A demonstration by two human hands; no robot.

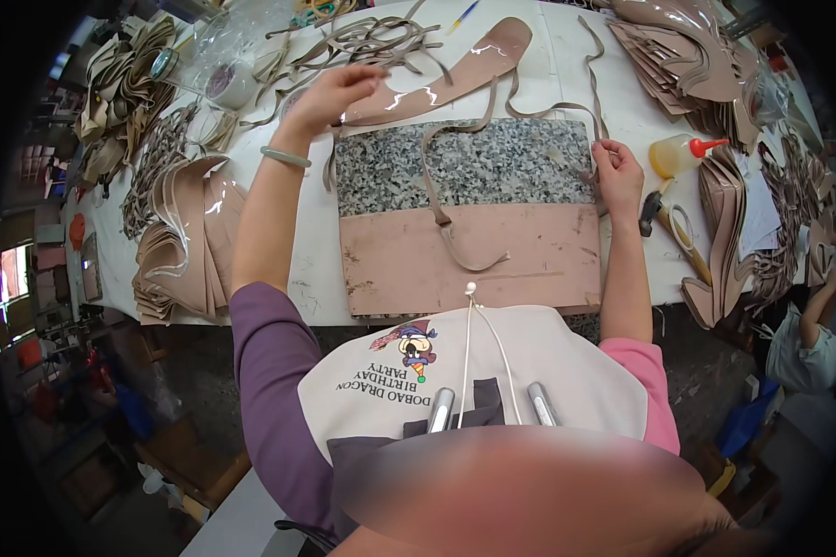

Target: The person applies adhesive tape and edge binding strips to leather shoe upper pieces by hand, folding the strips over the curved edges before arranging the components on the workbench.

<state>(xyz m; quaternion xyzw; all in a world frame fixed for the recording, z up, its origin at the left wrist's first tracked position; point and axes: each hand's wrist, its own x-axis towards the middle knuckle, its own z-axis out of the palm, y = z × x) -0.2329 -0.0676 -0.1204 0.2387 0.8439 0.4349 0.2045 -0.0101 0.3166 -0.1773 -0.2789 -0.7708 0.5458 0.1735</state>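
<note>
My right hand (620, 174) is closed in a pinch on a thin brown leather strip (596, 84) at the right edge of a speckled granite slab (381, 172). Above the slab's far left corner hovers my left hand (339, 93), its fingers stretched loosely to the right with nothing visible in them. Under and beyond it lies a curved, glossy tan leather piece (478, 70), widest at its far right end. Another narrow strip (429, 167) trails over the slab onto the tan sheet (390, 255) on its near half, with a small fold partway along.
Tangled strips (372, 42) lie at the back, near a pen (463, 17). Stacked leather pieces stand left (190, 237) and far right (678, 65). Right of the slab are a glue bottle with a red tip (673, 156) and a hammer (683, 237). Another person's arm (817, 302) shows at far right.
</note>
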